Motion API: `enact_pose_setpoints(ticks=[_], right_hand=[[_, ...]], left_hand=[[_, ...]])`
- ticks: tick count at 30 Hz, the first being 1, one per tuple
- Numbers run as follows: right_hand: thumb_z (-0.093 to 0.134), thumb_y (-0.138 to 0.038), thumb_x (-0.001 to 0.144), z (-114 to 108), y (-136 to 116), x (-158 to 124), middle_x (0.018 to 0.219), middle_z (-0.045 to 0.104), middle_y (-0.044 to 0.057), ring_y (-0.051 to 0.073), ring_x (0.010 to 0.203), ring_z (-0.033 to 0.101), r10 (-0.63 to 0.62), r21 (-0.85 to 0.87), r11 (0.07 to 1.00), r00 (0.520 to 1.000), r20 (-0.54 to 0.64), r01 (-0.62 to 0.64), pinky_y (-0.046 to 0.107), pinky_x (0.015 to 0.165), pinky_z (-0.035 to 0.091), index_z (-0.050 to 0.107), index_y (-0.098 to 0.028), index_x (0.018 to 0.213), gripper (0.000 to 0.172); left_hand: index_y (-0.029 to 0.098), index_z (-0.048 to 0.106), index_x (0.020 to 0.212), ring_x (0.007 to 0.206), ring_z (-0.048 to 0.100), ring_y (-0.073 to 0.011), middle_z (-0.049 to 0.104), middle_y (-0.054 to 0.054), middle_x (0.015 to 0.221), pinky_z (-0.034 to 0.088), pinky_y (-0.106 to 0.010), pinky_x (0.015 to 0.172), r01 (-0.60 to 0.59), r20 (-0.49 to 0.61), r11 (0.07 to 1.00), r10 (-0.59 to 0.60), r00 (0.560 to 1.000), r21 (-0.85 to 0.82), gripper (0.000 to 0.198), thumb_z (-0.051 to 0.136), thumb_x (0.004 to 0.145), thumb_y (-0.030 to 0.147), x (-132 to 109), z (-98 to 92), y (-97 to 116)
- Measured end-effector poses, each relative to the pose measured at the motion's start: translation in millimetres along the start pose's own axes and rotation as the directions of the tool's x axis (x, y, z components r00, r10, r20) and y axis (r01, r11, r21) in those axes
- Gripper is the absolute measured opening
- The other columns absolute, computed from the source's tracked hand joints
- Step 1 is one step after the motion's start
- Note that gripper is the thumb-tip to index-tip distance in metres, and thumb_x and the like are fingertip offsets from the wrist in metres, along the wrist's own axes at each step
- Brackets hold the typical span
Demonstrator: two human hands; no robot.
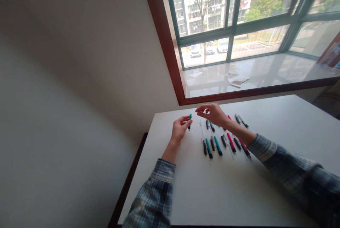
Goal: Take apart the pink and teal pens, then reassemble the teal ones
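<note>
My left hand (180,127) is raised over the far left part of the white table (239,192), its fingers pinched on a short teal and black pen part (190,120) held upright. My right hand (212,113) hovers just to the right of it, fingers curled in a pinch; what it holds, if anything, is too small to make out. Below and to the right of the hands, several pen parts lie in rows on the table: teal ones (217,145), black ones (204,147) and pink ones (231,142).
A wide window with a dark wooden frame (170,54) and a glossy sill (252,74) runs behind the table. A plain white wall is at the left. The table's left edge (138,182) drops off close to my left sleeve.
</note>
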State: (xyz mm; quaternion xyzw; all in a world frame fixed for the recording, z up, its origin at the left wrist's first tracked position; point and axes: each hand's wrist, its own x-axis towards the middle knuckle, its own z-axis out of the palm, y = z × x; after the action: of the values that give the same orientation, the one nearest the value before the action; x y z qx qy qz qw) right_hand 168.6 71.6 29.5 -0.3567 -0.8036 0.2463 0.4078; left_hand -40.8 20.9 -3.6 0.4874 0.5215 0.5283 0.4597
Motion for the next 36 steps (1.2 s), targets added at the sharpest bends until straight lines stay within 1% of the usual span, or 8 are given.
enact_pose_setpoints(ticks=[3,7,11,18,22,25,29,36], right_hand=[[0.069,-0.037,0.092,-4,-2,3,0.096,0.080,0.006,0.019,0.085,0.073,-0.002,0.156,0.988,0.997,-0.077,0.014,0.032,0.078,0.058,0.078,-0.020,0.104,0.023],[0.073,-0.036,0.088,-1,-6,2,0.090,0.079,0.005,0.019,0.080,0.073,-0.010,0.210,0.978,0.998,-0.059,0.022,0.031,0.076,0.059,0.077,-0.019,0.095,0.019],[0.074,-0.032,0.087,3,-9,0,0.084,0.079,0.004,0.017,0.075,0.072,-0.021,0.185,0.982,0.999,-0.032,0.027,0.030,0.075,0.058,0.078,-0.019,0.087,0.013],[0.073,-0.030,0.088,2,-9,0,0.084,0.079,0.003,0.017,0.076,0.073,-0.037,0.159,0.987,0.999,-0.006,0.037,0.029,0.074,0.057,0.078,-0.021,0.088,0.011],[0.071,-0.028,0.091,-2,-5,0,0.086,0.079,0.003,0.019,0.079,0.073,-0.071,-0.004,0.997,0.997,0.003,0.071,0.029,0.073,0.055,0.079,-0.021,0.091,0.010],[0.072,-0.021,0.091,-6,4,-1,0.087,0.079,0.004,0.020,0.080,0.071,-0.128,-0.189,0.968,0.975,0.182,0.163,0.030,0.074,0.051,0.080,-0.022,0.090,0.008],[0.073,-0.011,0.088,-5,16,-3,0.089,0.078,0.005,0.022,0.083,0.069,-0.124,-0.294,0.916,0.890,0.439,0.273,0.031,0.075,0.049,0.081,-0.022,0.092,0.014],[0.076,-0.011,0.086,6,25,-7,0.090,0.076,0.005,0.022,0.088,0.068,-0.116,-0.286,0.907,0.834,0.539,0.311,0.029,0.075,0.047,0.081,-0.023,0.092,0.014]], left_hand=[[0.017,0.080,0.103,0.084,0.067,-0.0185,0.076,-0.011,0.102,0.052,-0.032,0.077,-0.030,0.058,0.999,0.027,0.998,0.045,0.035,0.085,0.073,0.035,-3,3.1,1],[0.016,0.080,0.100,0.078,0.064,-0.0171,0.077,-0.010,0.096,0.051,-0.030,0.072,-0.049,0.119,0.997,0.042,0.992,0.053,0.035,0.086,0.073,0.037,-6,7.1,4],[0.015,0.080,0.099,0.078,0.063,-0.0167,0.075,-0.009,0.090,0.051,-0.029,0.072,-0.060,0.139,0.997,0.052,0.989,0.054,0.037,0.087,0.072,0.039,-7,8.1,5],[0.016,0.080,0.103,0.078,0.064,-0.0170,0.075,-0.009,0.090,0.052,-0.030,0.074,-0.067,0.137,0.996,0.060,0.989,0.054,0.038,0.087,0.073,0.038,-5,7.2,4],[0.016,0.079,0.106,0.084,0.066,-0.0186,0.075,-0.010,0.099,0.054,-0.031,0.077,-0.074,0.119,0.995,0.065,0.991,0.072,0.035,0.084,0.077,0.036,-4,6.8,5],[0.016,0.078,0.107,0.088,0.068,-0.0197,0.076,-0.011,0.103,0.055,-0.033,0.079,-0.076,0.105,0.993,0.066,0.992,0.092,0.034,0.081,0.079,0.035,-5,6.5,5],[0.015,0.078,0.106,0.088,0.069,-0.0202,0.076,-0.011,0.104,0.055,-0.033,0.078,-0.077,0.088,0.992,0.068,0.994,0.101,0.032,0.080,0.080,0.032,-5,6.6,6],[0.015,0.078,0.104,0.092,0.069,-0.0217,0.076,-0.012,0.104,0.055,-0.034,0.080,-0.085,0.053,0.990,0.079,0.995,0.114,0.030,0.079,0.079,0.031,-3,8.4,8]])
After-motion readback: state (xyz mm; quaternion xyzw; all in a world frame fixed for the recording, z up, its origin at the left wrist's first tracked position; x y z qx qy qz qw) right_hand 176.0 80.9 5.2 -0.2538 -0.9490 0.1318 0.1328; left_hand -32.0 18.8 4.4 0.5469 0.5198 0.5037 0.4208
